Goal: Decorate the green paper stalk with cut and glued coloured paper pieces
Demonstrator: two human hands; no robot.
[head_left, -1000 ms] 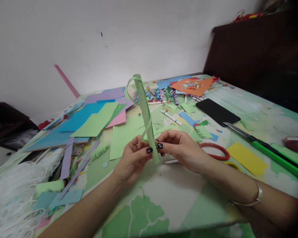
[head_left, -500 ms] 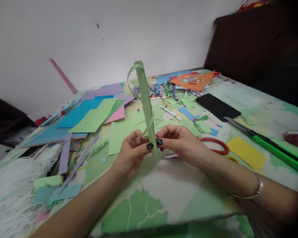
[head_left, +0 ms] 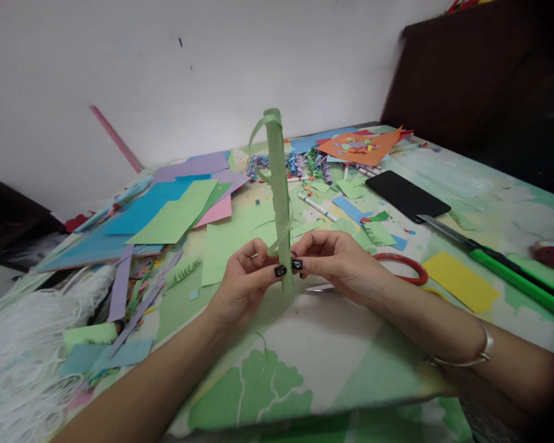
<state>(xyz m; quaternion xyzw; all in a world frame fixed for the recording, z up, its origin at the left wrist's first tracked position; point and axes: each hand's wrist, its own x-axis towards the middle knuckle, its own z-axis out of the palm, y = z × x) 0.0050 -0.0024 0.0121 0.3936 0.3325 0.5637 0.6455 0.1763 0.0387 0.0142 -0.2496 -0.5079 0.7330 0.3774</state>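
A thin roll of light green paper (head_left: 279,178) stands nearly upright in front of me, with narrow curled paper strips looping off its left side and across its lower part. My left hand (head_left: 245,280) pinches the lower end between thumb and fingers. From the other side, my right hand (head_left: 335,267) closes its thumb and fingertips at the roll's right edge, close to my left thumb. Red-handled scissors (head_left: 404,267) lie on the table behind my right wrist, their blade partly showing below that hand.
A green box cutter (head_left: 512,271) with its blade out touches a black phone (head_left: 407,195) at right. Coloured paper sheets (head_left: 175,212) lie at left, beside a heap of white cord (head_left: 25,344). Orange paper (head_left: 362,146) holding scraps and several curled paper pieces (head_left: 298,163) lie at the back.
The green paper roll has swung from a slight leftward lean to more upright, its top moving right. Both hands keep almost the same place and grip.
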